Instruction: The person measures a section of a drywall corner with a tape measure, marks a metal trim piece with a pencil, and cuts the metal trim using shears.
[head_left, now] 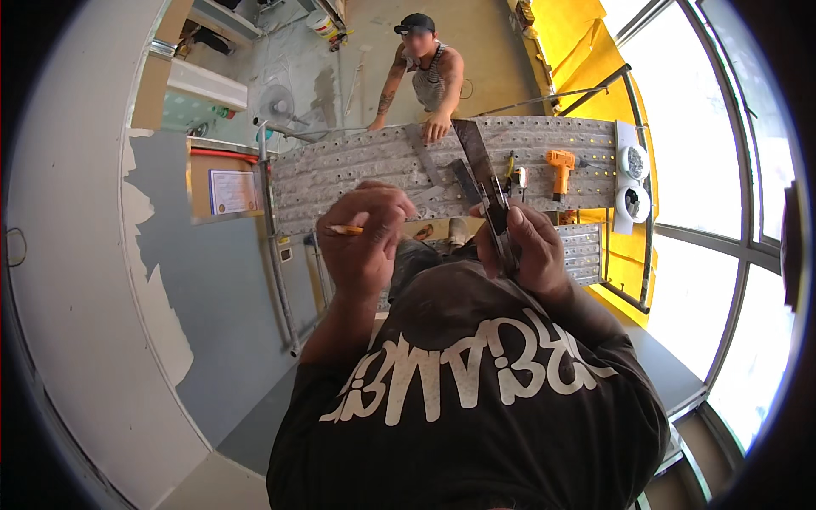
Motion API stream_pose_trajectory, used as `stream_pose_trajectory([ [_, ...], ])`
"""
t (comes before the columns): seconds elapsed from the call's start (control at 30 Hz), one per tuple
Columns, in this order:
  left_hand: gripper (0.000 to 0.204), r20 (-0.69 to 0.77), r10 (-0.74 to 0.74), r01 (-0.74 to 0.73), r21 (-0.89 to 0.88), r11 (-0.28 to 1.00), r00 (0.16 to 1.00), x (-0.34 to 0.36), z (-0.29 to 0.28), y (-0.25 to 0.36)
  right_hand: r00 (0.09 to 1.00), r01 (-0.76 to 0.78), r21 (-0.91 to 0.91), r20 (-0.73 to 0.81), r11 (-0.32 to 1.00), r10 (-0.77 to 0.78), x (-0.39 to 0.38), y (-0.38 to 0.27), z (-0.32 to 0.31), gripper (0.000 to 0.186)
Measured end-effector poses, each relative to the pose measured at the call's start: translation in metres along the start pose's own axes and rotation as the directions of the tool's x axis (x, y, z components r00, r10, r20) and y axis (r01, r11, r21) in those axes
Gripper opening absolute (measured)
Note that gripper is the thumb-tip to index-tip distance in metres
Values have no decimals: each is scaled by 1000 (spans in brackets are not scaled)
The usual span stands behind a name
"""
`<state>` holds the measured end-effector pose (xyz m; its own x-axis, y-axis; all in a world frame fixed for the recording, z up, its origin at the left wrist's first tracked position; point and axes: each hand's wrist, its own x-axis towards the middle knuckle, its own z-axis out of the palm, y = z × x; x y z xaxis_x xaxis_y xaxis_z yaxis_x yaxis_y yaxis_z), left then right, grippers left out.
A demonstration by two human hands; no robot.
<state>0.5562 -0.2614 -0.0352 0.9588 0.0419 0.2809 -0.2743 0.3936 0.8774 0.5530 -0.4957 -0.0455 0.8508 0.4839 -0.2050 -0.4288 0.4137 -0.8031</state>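
Note:
My left hand (364, 242) is raised and closed, with a short yellow-orange pencil (344, 229) between the fingers. My right hand (534, 251) grips a long, narrow, dark metal channel strip (478, 157), held at a slant; its upper part reaches over the far edge of the platform. Below both hands lies a perforated metal scaffold platform (340, 161). Flat metal pieces (422, 157) rest on it, and a tape measure (520, 177) lies to the right of the strip. Beyond that is an orange cordless drill (560, 172).
A co-worker (429, 76) stands across the platform, one hand near its far edge. Two white buckets (633, 161) holding small parts sit at its right end. Scaffold poles (276, 263) frame both ends. A fan (276, 104) stands on the floor; glass windows (688, 110) line the right.

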Motion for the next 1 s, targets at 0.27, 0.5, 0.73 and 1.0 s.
stream_pose_trajectory([
  [0.27, 21, -194, -253, 267, 50, 962, 948, 13, 23, 18, 987, -141, 199, 106, 970, 122, -8, 1, -1, 51],
  [0.5, 22, -159, -256, 264, 32, 964, 953, 20, 44, 22, 984, -145, 97, 116, 985, 133, -13, -3, 6, 50],
  [0.73, 17, -180, -225, 242, 78, 967, 958, 22, 49, 23, 983, -140, 75, 128, 987, 130, -17, 1, 5, 48],
  [1.0, 16, -175, -222, 237, 69, 969, 959, 23, 50, 24, 986, -125, 45, 113, 991, 120, -21, 1, 5, 48],
])
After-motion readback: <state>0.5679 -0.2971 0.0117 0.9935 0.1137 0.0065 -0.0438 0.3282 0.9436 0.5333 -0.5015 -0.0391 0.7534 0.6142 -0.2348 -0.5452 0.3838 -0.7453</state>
